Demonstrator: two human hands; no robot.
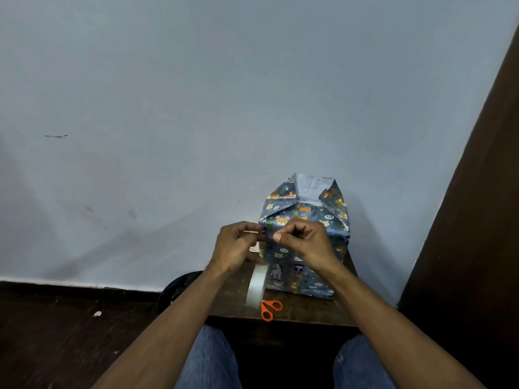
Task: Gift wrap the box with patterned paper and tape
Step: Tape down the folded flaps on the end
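Note:
The box [306,265] stands upright on a small brown table [309,310], wrapped in blue paper printed with cartoon animals. At its top the paper flaps [311,186] stand partly folded, with the pale inner side showing. My left hand [238,248] and my right hand [304,242] meet at the box's upper left edge. Both pinch a short pale strip of tape [250,233] there. A roll of clear tape [256,287] stands on edge just below my left hand, beside the box.
Orange-handled scissors [270,308] lie at the table's front edge. A pale wall [196,108] rises right behind the box. There is a dark wooden panel [477,220] at the right, a dark floor [70,332] at the left, and my jeans-clad knees [207,360] under the table.

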